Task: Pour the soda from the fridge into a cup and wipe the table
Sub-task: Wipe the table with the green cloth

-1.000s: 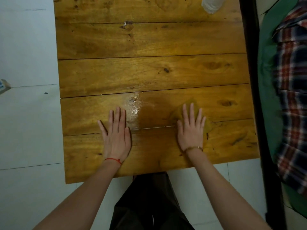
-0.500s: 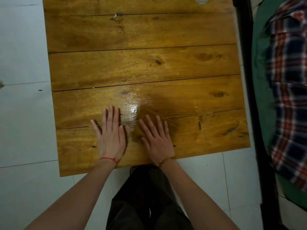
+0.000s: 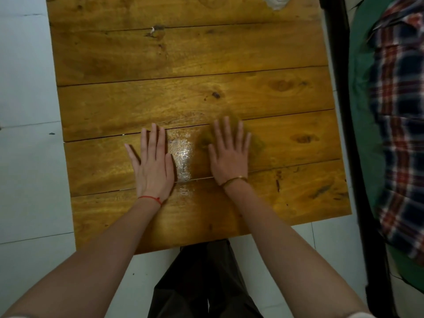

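A worktop (image 3: 188,72) of yellow-brown varnished wooden planks, with dark knots and thin seams between the boards, fills the middle of the head view. The person's right hand (image 3: 229,154) lies flat, palm down, on a mustard-yellow wiping cloth (image 3: 258,143) that sits on the second plank from the near edge, a little right of the worktop's centre. The cloth is blurred; its edges show beyond the fingertips and to the right of the hand. The right fingers (image 3: 227,129) are straight and slightly spread, pressing on the cloth rather than curling round it. A thin brown band (image 3: 234,181) circles that wrist.

The left hand (image 3: 152,164) rests flat on bare wood just left of the cloth, fingers (image 3: 153,138) straight and close together, thumb held out to the left, holding nothing. A red string bracelet (image 3: 150,198) sits on its wrist.

Between the two hands a wet, glossy patch (image 3: 182,157) shines on the wood, running across the seam toward the near plank.

At the far right corner of the worktop a whitish object (image 3: 276,2) is cut off by the frame edge; what it is cannot be told. Pale floor tiles (image 3: 25,157) lie to the left, the person's dark trousers (image 3: 206,283) show below the near edge, and to the right a black bar (image 3: 351,134) stands beside green fabric (image 3: 361,92) and a red, white and navy plaid cloth (image 3: 399,111).
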{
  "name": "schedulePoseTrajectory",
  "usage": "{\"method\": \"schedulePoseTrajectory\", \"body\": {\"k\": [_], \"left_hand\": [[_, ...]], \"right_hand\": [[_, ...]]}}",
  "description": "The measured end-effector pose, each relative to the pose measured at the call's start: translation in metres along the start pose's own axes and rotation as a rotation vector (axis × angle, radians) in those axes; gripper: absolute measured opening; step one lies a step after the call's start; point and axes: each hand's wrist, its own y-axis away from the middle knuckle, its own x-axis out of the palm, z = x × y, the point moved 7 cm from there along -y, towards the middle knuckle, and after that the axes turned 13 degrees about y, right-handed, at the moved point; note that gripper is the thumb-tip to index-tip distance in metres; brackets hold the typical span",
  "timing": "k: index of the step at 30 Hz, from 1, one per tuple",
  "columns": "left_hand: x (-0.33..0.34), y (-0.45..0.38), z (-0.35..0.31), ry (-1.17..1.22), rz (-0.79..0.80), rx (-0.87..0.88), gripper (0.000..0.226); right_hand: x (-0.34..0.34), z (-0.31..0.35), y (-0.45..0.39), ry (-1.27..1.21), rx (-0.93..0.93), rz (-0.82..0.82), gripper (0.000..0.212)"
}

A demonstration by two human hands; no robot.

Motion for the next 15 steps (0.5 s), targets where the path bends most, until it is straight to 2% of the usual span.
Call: {"method": "schedulePoseTrajectory", "body": {"k": [3, 5, 9, 12, 15], "left_hand": [[-0.008, -0.023, 0.006, -0.005, -0.023, -0.011, 0.058], [-0.013, -0.036, 0.011, -0.013, -0.022, -0.004, 0.058], [-0.016, -0.059, 0.023, -0.050, -0.016, -0.008, 0.058], [-0.015, -0.073, 0.028, -0.059, -0.017, -0.033, 0.058], [-0.010, -0.080, 0.028, -0.047, -0.006, -0.046, 0.058]], "right_hand": [[0.003, 0.036, 0.029, 0.047, -0.308, 0.010, 0.059], [0.005, 0.020, 0.027, 0.065, -0.355, 0.012, 0.059], [-0.007, -0.028, -0.037, 0.058, -0.060, 0.011, 0.059], [-0.025, -0.025, -0.092, -0.023, 0.140, -0.017, 0.059], [-0.032, 0.012, -0.114, -0.041, 0.143, -0.034, 0.060]]}}
